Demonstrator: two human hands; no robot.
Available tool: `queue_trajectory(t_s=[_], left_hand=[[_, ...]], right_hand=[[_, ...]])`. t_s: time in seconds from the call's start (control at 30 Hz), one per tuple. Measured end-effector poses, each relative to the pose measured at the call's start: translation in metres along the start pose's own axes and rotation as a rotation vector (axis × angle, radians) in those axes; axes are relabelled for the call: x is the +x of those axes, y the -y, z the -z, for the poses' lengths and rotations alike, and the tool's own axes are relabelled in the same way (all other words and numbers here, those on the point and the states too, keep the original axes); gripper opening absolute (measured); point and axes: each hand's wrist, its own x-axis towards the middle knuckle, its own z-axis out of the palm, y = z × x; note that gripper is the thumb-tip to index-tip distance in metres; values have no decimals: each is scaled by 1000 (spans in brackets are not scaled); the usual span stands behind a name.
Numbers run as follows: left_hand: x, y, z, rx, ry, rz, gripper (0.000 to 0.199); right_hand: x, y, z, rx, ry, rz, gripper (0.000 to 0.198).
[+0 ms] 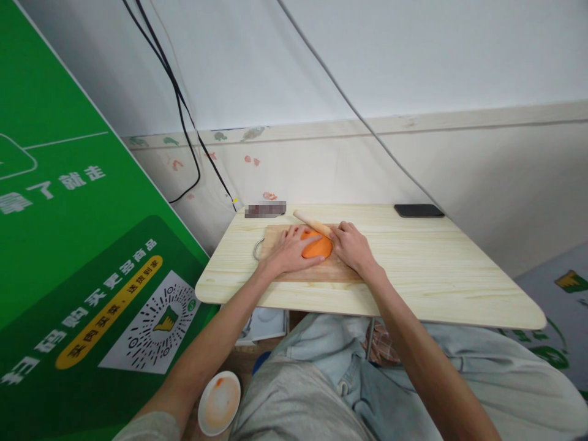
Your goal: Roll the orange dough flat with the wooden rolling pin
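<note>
A flat, rounded piece of orange dough (318,247) lies on a wooden board (328,271). Fingers spread, my left hand (290,250) rests on the left side of the dough, with the thumb along its near edge. My right hand (351,246) is closed around the near end of a light wooden rolling pin (309,220). The pin slants away to the upper left, along the far edge of the dough, and its gripped end is hidden by the fingers. A metal loop handle (256,248) sticks out from the board's left side.
The pale wood-grain table (441,269) backs onto a wall. A black phone (418,211) lies at its far edge, and a blurred-out item (265,209) sits at the back left. Left stands a green panel (55,257). Below is a white bowl (219,403) with orange residue.
</note>
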Motion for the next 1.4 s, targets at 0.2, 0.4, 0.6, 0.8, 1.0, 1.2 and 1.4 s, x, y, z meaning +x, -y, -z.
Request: queue_trajectory(t_s=[0.2, 0.4, 0.6, 0.8, 1.0, 1.2, 1.4], left_hand=[[1, 1, -1, 10, 6, 2, 63], [3, 3, -4, 8, 11, 7, 63], [3, 3, -4, 8, 9, -2, 62], [3, 2, -3, -9, 2, 1, 60], [5, 6, -7, -63, -42, 2, 66], [5, 11, -8, -118, -55, -5, 63], [2, 15, -6, -170, -70, -47, 62]], right_hand=[[0, -1, 1, -21, 14, 24, 36], [0, 2, 4, -64, 20, 47, 36], [-2, 6, 4, -89, 14, 54, 34], [-1, 5, 9, -82, 34, 71, 32], [-3, 4, 6, -40, 12, 45, 36], [-5, 6, 0, -34, -14, -31, 37], [-3, 2, -2, -30, -19, -118, 37]])
